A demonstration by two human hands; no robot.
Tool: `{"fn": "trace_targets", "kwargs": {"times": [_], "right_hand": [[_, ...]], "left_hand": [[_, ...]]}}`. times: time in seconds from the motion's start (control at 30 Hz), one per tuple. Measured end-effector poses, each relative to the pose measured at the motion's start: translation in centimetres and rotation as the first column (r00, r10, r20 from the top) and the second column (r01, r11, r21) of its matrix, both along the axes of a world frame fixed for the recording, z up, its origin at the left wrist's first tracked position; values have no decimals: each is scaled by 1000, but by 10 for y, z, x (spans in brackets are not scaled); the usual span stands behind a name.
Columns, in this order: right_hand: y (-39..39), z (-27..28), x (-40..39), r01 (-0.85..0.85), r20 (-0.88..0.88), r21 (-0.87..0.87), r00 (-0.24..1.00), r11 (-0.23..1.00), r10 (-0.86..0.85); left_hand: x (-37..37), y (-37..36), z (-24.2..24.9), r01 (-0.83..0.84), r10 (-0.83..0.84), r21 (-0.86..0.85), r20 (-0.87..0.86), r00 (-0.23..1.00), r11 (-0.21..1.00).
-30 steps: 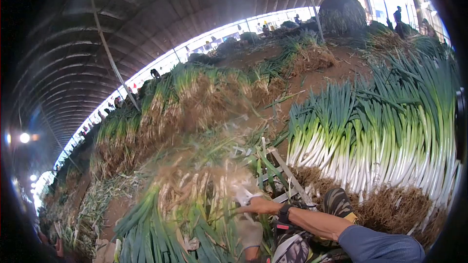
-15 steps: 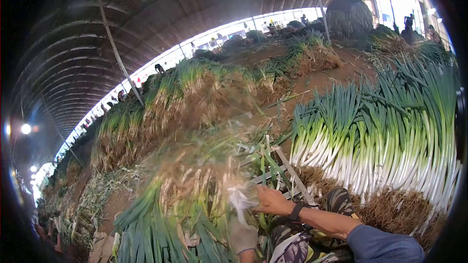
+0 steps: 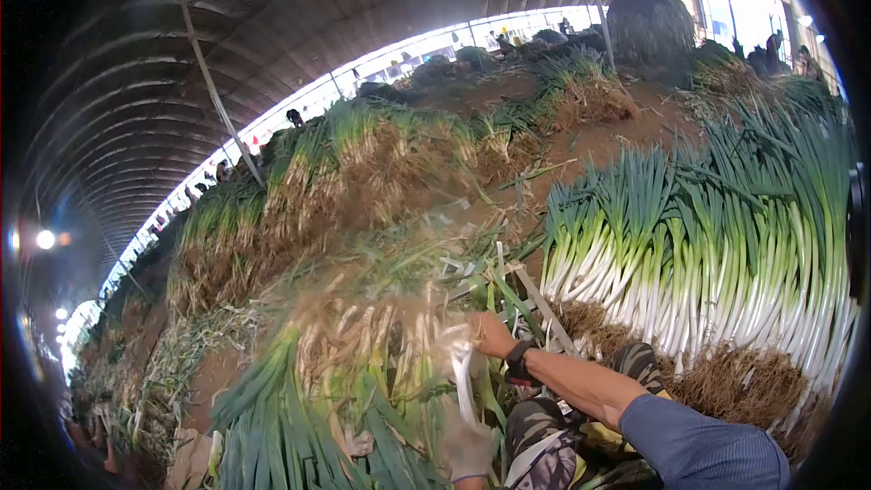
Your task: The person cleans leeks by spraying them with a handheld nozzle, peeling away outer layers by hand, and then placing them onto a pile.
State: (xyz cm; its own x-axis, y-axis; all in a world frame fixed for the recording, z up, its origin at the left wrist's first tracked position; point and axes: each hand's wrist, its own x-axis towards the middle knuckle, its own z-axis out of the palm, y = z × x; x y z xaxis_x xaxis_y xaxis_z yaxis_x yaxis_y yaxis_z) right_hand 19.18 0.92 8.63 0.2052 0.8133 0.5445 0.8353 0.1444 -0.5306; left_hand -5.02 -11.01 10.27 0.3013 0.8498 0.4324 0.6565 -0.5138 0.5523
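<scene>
A big bundle of green onions (image 3: 345, 381), roots up and leaves toward me, lies in front of me, blurred by motion. My bare right hand (image 3: 491, 334), with a dark watch at the wrist, is closed on the upper end of a white strip (image 3: 463, 383) at the bundle's right side. The strip runs down to my gloved left hand (image 3: 468, 449) at the bottom edge, close against the bundle. Whether that glove grips the strip or the onions is unclear.
A neat stack of cleaned green onions (image 3: 726, 254) fills the right. Long heaps of uncleaned onions (image 3: 363, 181) run back along the earth floor of the tunnel. Grey wooden slats (image 3: 543, 307) lie by my camouflage-trousered knee (image 3: 635, 361). People work far off near the open side.
My right hand has risen and drawn the white strip out longer and straighter. The gloved left hand has come a little further into view at the bottom.
</scene>
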Motion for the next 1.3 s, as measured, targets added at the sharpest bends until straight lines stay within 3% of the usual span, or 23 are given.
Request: {"fn": "trace_targets", "kwargs": {"times": [0.03, 0.1, 0.23, 0.3, 0.37, 0.43, 0.47, 0.57, 0.6, 0.63, 0.73, 0.77, 0.8, 0.87, 0.97, 1.07, 1.17, 1.23, 1.27, 1.3], "right_hand": [[2, 9, 10, -2, 103, 74, 995, 997, -6], [11, 21, 28, 161, 2, 38, 987, 986, -161], [39, 20, 96, 373, -120, 74, 924, 925, -363], [33, 43, 125, 308, -347, 8, 893, 951, -286], [0, 88, 130, 37, -698, -122, 707, 992, -112], [-16, 76, 133, -153, -501, -57, 859, 987, 104], [-23, 67, 128, -253, -448, -39, 869, 967, 210], [-50, 59, 89, -515, -463, -32, 767, 857, 444], [-63, 64, 76, -469, -404, -243, 845, 849, 351], [-69, 54, 64, -564, -624, -195, 703, 803, 342], [-85, 36, 30, -612, -664, -76, 620, 787, 418], [-85, 34, 15, -598, -615, 70, 604, 798, 507], [-93, 57, 8, -663, -636, 32, 563, 748, 527], [-84, 31, 0, -516, -420, -5, 778, 857, 466], [-81, 50, -21, -677, -653, 79, 519, 731, 551], [-74, 57, -42, -776, -853, 145, 216, 614, 475], [-55, 20, -61, -896, -891, 145, 66, 419, 448], [-56, 24, -72, -858, -735, 217, 170, 466, 656], [-52, 27, -81, -813, -575, 236, 325, 533, 751], [-45, 23, -83, -770, -550, 227, 404, 596, 731]], "left_hand": [[-2, -3, 3, 29, -29, -3, 2, 1000, 1000], [-9, -10, 8, 88, -88, -10, 6, 996, 996], [-30, -30, 19, 38, -69, -200, -150, 986, 979], [-39, -22, 17, 53, -69, -231, -64, 996, 972], [-55, -11, 20, 109, -87, -255, 97, 991, 961], [-80, -13, 18, 180, -112, -264, 252, 961, 948], [-88, -10, 20, 191, -109, -262, 298, 948, 946], [-94, 8, 23, 148, -68, -193, 367, 928, 970], [-93, 4, 48, 120, -16, -300, 328, 944, 946], [-90, 0, 71, 94, 26, -393, 290, 957, 915], [-82, -8, 99, 111, 165, -517, 458, 874, 849], [-83, -7, 98, 93, 173, -530, 430, 886, 843], [-84, -8, 98, 106, 181, -532, 458, 870, 840], [-81, -8, 99, 136, 195, -531, 520, 831, 836], [-74, -14, 114, 120, 203, -561, 479, 854, 819], [-68, -18, 116, 70, 197, -572, 391, 899, 818], [-64, -14, 98, 154, 131, -543, 450, 884, 825], [-61, -17, 98, 177, 145, -572, 472, 870, 801], [-60, -19, 99, 189, 152, -587, 482, 863, 787], [-59, -20, 101, 179, 184, -615, 480, 858, 768]]}}
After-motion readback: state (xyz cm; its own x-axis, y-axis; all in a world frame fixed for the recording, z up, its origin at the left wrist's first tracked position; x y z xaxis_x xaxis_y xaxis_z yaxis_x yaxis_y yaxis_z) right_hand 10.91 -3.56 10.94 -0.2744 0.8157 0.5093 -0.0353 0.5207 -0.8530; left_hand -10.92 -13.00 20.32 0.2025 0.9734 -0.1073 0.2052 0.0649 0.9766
